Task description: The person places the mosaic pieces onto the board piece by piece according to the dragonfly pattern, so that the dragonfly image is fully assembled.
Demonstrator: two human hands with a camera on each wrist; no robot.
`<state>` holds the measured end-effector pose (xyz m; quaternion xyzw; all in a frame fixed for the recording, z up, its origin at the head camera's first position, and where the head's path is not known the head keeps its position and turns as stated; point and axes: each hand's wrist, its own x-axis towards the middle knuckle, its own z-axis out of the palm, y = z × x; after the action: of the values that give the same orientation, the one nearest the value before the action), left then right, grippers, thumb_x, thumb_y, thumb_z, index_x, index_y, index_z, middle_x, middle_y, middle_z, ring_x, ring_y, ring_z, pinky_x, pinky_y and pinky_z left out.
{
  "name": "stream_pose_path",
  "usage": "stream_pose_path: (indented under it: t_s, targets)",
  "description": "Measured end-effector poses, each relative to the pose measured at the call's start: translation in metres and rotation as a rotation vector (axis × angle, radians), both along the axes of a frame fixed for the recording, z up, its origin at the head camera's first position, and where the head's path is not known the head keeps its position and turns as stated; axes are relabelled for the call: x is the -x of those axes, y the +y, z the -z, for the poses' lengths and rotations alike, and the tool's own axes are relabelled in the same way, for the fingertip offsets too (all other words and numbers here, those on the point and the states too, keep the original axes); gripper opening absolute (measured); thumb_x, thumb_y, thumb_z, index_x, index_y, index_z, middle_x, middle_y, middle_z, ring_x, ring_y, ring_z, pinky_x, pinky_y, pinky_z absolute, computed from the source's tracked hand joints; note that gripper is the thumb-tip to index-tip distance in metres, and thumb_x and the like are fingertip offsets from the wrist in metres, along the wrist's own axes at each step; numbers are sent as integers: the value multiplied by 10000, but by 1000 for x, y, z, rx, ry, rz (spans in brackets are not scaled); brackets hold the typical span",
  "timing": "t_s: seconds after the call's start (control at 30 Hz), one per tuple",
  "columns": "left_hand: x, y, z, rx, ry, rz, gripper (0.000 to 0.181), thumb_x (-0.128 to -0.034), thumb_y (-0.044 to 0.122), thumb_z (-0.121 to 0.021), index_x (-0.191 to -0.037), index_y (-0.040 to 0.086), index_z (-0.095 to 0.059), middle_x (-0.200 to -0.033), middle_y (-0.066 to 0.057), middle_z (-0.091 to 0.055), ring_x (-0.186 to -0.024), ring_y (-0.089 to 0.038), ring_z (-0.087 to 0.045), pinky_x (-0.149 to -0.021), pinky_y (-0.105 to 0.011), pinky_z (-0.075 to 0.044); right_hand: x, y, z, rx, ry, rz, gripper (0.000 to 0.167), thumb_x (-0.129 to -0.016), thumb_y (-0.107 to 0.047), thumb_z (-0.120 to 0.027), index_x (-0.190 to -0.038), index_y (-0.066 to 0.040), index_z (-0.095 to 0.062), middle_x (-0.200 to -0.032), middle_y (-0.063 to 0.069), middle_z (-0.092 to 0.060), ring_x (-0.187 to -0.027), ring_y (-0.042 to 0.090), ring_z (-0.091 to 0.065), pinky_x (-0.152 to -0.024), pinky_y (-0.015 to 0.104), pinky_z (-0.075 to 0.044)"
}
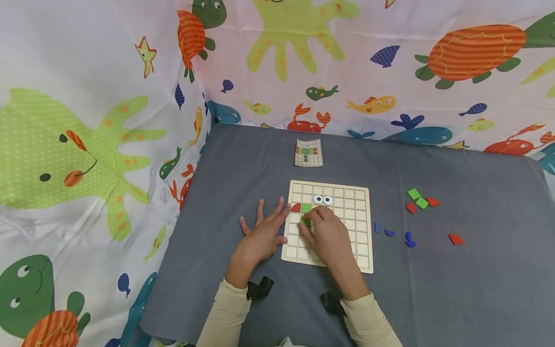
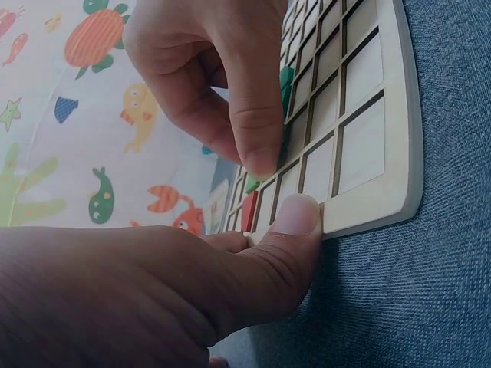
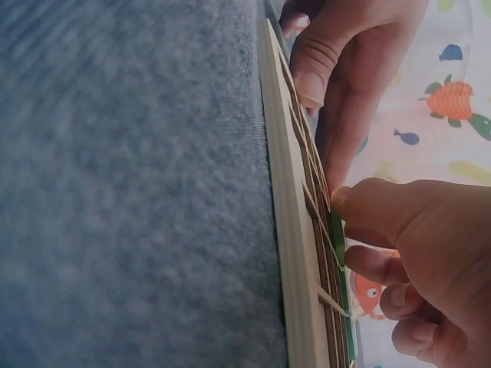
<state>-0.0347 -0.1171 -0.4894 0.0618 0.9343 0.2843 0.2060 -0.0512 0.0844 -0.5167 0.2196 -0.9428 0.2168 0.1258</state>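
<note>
A wooden grid board lies on the grey cloth before me. My left hand, fingers spread, rests at the board's left edge; in the left wrist view its thumb presses on the rim. My right hand pinches a green square tile between thumb and index finger, at a cell left of the board's middle. Just above it, another green square tile sits in the grid beside a red curved tile. Two eye tiles lie higher up. The right hand hides some middle cells.
A small pattern card stands beyond the board, slightly curled. To the right lie loose green tiles, red tiles and several blue pieces. One red piece lies farther right. A printed sea-animal curtain borders the table.
</note>
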Motion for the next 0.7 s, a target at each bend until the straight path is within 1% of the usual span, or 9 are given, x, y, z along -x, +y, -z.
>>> stream_pose_path:
  t_s: [0.13,0.4,0.53,0.7]
  targets:
    - [0,0,1,5,4,3,932,-949,237,-781,-1702,327,-240,-1769,86,-96,-1620,-365,158,-1119,-865,107,0,0,0,3,7,-9,180,-914,-229,-854,-961,-70,-784,-975,81,-686,-878,263,-687,-777,444,-621]
    - [1,0,0,0,0,-5,941,-946,228,-791,-1703,326,-240,-1771,85,-95,-1619,-362,164,-1118,-861,122,1,-2,-1,37,-42,-10,182,-897,-226,-890,-999,-102,-806,-969,41,-675,-851,221,-658,-745,404,-611]
    - [1,0,0,7,-4,-6,940,-950,228,-786,-1703,331,-233,-1771,91,-88,-1618,-358,168,-1124,-856,121,1,-2,-1,46,-39,1,155,-880,-174,-899,-998,-113,-818,-949,31,-673,-855,218,-657,-764,392,-607]
    - [-1,0,-4,-1,-14,-5,924,-961,220,-774,-1704,325,-234,-1773,89,-85,-1620,-357,166,-1130,-850,121,2,0,-1,57,-28,6,148,-863,-143,-907,-983,-119,-822,-929,19,-665,-848,208,-649,-751,384,-587]
